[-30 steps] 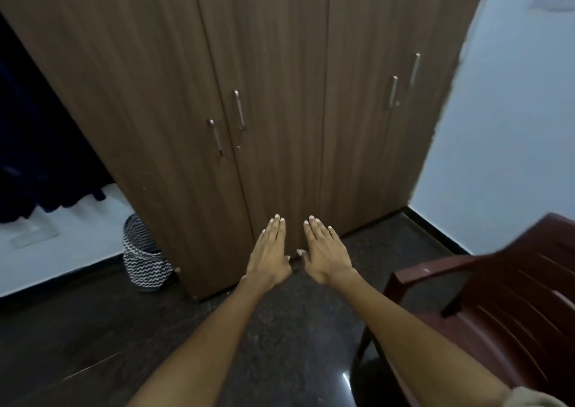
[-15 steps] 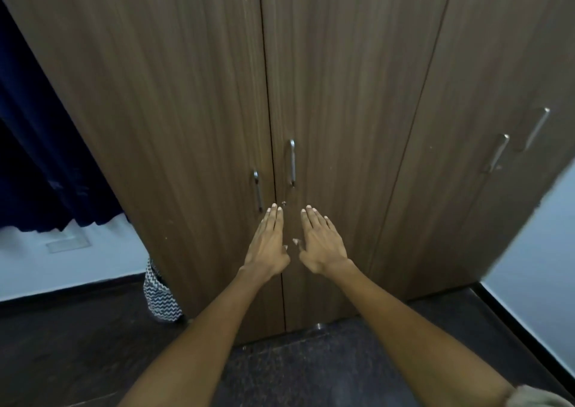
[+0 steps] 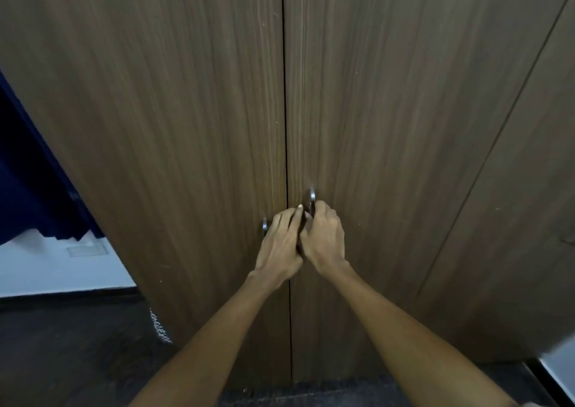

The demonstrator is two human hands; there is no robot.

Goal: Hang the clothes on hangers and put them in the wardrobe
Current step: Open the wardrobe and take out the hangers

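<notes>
Now at the wardrobe (image 3: pixel 186 111), both doors shut along the centre seam, with no clothes or hangers anywhere in view. Left hand (image 3: pixel 280 244) curled round the left door handle (image 3: pixel 264 224), only the handle's top end showing past the knuckles; right hand (image 3: pixel 323 238) wrapped round the right door handle (image 3: pixel 312 195), its upper tip clear above the fingers. Hands almost touching each other over the seam, arms stretched forward. Step in hand, by the look of it: opening both doors. Best done by pulling straight back on both handles together, evenly, then letting the arms spread wide with the swing; stepping back a little to give the doors room; keeping the grip firm but loose enough to slide off once the doors stand open. Patterned basket (image 3: pixel 160 329) peeking out at the wardrobe's lower left corner, dark curtain (image 3: pixel 34 188) beyond.
</notes>
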